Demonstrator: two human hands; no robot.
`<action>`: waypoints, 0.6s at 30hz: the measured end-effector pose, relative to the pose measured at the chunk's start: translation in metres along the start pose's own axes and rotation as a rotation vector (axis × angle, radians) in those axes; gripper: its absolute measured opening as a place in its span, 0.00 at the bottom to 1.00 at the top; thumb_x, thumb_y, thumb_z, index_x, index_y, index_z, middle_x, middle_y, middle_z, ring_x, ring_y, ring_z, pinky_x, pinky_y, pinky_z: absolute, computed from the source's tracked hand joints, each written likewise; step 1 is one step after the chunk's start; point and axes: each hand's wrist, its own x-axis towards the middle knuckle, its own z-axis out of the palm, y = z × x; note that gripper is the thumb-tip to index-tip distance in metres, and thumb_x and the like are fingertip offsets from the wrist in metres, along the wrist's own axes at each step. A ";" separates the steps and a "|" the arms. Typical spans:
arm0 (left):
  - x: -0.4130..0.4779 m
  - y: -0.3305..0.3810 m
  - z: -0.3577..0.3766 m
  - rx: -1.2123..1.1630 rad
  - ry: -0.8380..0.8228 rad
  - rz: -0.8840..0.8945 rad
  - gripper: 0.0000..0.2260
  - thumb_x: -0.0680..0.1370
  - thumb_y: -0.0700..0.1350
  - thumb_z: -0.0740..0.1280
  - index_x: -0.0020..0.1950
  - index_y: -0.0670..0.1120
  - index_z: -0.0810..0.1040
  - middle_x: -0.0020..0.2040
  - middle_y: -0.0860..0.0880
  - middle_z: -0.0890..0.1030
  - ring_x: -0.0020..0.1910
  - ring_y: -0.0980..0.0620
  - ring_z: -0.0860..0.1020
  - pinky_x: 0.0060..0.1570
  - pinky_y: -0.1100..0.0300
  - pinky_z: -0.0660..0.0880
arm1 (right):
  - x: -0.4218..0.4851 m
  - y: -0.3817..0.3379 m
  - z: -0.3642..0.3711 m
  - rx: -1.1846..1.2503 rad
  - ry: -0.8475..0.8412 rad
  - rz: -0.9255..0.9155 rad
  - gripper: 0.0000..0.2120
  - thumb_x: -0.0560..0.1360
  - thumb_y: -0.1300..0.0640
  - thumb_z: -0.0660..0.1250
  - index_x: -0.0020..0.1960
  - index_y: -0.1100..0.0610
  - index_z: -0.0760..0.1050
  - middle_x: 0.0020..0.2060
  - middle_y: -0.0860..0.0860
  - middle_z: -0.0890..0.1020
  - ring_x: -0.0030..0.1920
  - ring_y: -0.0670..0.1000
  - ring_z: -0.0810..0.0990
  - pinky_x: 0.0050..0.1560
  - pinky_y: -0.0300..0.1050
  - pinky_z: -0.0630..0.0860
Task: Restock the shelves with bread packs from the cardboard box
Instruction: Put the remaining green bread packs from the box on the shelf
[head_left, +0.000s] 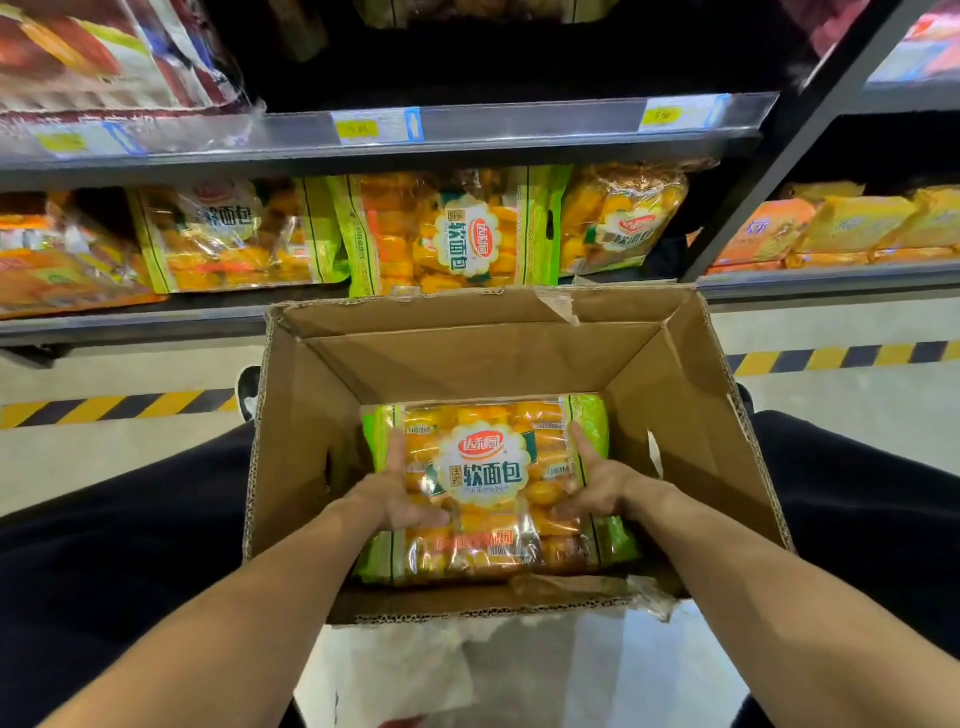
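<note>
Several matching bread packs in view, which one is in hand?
The bread pack in the cardboard box, held at its edges by the left hand and right hand. The shelf packs stand on the lower shelf behind the box, untouched.

So: one brown cardboard box (311, 467), one green-and-orange plastic bread pack (488, 483) inside it, three matching packs (452, 234) shelved behind it, three yellow price tags (357, 127) above.

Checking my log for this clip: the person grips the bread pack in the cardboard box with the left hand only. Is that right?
No. The head view shows both the left hand and the right hand gripping the bread pack in the cardboard box.
</note>
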 end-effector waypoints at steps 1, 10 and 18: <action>-0.003 0.003 0.001 -0.013 0.000 0.023 0.60 0.68 0.56 0.77 0.73 0.58 0.25 0.76 0.41 0.62 0.72 0.40 0.66 0.69 0.50 0.63 | -0.003 -0.001 0.002 0.031 0.015 -0.029 0.64 0.65 0.57 0.79 0.73 0.40 0.28 0.76 0.55 0.62 0.73 0.57 0.65 0.73 0.53 0.62; -0.051 0.013 0.002 0.019 0.175 0.209 0.61 0.63 0.59 0.79 0.73 0.66 0.29 0.73 0.35 0.64 0.68 0.38 0.71 0.68 0.47 0.67 | -0.050 -0.003 0.010 0.092 0.199 -0.166 0.58 0.66 0.52 0.79 0.78 0.42 0.38 0.74 0.53 0.67 0.71 0.56 0.68 0.71 0.47 0.64; -0.114 0.013 -0.024 0.044 0.548 0.394 0.60 0.61 0.65 0.77 0.66 0.73 0.25 0.67 0.36 0.71 0.58 0.40 0.77 0.57 0.48 0.75 | -0.120 -0.021 -0.004 0.132 0.545 -0.400 0.55 0.64 0.44 0.78 0.78 0.43 0.44 0.71 0.54 0.69 0.69 0.56 0.69 0.67 0.51 0.69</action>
